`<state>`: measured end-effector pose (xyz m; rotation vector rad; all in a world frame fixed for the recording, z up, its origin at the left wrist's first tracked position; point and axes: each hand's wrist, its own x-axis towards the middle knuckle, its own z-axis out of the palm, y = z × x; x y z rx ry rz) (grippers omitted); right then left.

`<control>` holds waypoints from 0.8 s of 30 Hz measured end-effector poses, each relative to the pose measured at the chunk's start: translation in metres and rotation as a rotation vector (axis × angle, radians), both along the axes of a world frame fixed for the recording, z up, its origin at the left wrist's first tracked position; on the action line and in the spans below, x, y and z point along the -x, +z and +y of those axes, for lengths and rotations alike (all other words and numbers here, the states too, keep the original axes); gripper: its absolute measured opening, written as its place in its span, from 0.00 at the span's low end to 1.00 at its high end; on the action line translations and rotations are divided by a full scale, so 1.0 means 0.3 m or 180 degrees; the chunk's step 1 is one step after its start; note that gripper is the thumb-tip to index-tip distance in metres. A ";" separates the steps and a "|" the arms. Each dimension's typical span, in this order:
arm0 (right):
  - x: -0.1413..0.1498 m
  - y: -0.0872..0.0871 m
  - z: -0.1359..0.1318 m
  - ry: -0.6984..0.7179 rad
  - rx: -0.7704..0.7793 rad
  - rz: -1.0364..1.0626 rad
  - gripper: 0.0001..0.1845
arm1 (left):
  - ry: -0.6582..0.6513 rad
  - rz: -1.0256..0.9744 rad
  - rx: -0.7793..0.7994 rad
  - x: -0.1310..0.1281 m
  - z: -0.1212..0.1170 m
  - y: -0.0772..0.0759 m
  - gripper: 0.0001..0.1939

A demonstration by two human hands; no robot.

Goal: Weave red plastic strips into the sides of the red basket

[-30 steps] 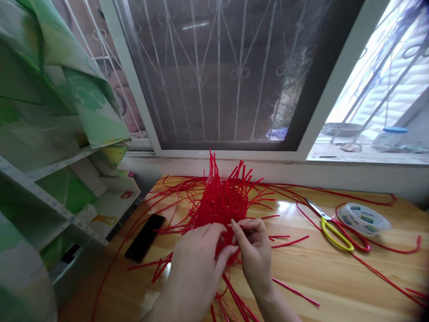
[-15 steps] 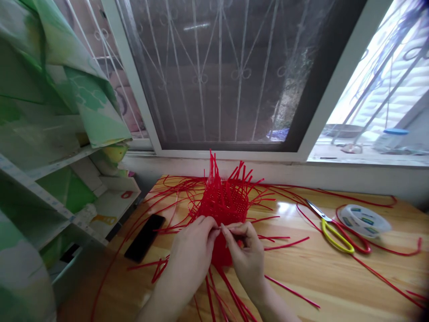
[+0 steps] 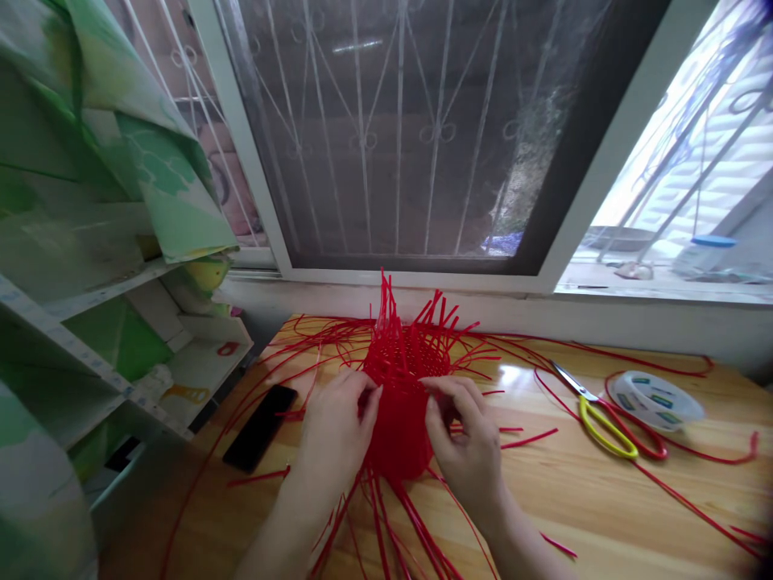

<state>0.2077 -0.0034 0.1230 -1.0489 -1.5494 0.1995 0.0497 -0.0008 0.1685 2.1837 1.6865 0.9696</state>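
A red woven basket [image 3: 402, 435] with a lattice of flat plastic strands stands on the table in front of me, many loose ends sticking out from its top and base. My left hand [image 3: 341, 423] is at the basket's left side, thumb and fingers curled in a pinch on a red strand by its wall. On the right side my right hand [image 3: 465, 423] pinches likewise, index finger and thumb against the weave. The strand between the fingertips is thin and mostly hidden by them.
A black phone [image 3: 261, 427] lies left of the basket. To the right are scissors [image 3: 607, 427] with yellow and red handles and a translucent round container [image 3: 657, 399]. Long red strands trail over the wooden table [image 3: 525, 483]. Shelves [image 3: 205, 362] stand left; a window is behind.
My hands have moved apart, from meeting in front of the basket to its left and right sides. More of the basket's front now shows between them.
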 end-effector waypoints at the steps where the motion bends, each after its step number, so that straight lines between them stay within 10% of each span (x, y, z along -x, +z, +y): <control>1: 0.003 -0.002 -0.007 0.0059 0.0098 -0.0063 0.13 | -0.0009 0.0061 -0.0069 -0.003 -0.003 0.000 0.07; 12: 0.014 -0.054 -0.012 -0.0092 0.0050 0.0038 0.16 | 0.0043 0.0317 0.0008 -0.027 0.006 -0.001 0.07; 20: -0.124 0.226 0.096 -0.0058 -0.0572 -0.0403 0.14 | 0.0022 0.0411 0.0033 -0.037 0.021 0.009 0.08; 24: -0.152 0.349 0.236 0.0823 0.0788 -0.2111 0.10 | -0.0059 0.0419 0.0046 -0.043 0.028 0.011 0.07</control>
